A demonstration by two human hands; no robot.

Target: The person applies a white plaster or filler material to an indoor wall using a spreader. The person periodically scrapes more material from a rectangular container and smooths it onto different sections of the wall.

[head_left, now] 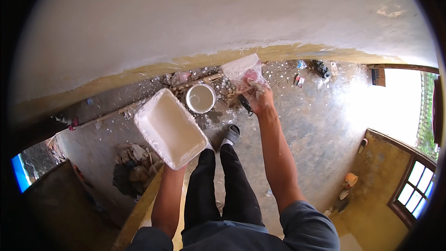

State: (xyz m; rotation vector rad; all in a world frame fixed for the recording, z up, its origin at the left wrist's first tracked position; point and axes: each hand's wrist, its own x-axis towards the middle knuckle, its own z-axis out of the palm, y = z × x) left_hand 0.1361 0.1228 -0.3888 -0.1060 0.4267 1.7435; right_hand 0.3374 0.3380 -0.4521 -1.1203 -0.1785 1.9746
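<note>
My left hand (175, 169) holds a white-coated rectangular tray (168, 128) from beneath, its fingers mostly hidden; the tray has pale, creamy paint inside. My right hand (260, 96) is closed on a flat, white-smeared spreader (239, 67) with a pinkish part at the grip, raised in front of me. Between and beyond the two hands, a round white bucket (200, 109) of pale liquid stands on the speckled floor, beside debris. A dark object behind my right hand is too hidden to name.
The wall (223, 14) ahead is white above a yellow lower band. A long pole (116, 114) lies along it. A rubbish heap (132, 172) is at left, a yellow ledge (146, 195) beside me. A doorway (399, 107), window (416, 188) and orange container (350, 179) are at right.
</note>
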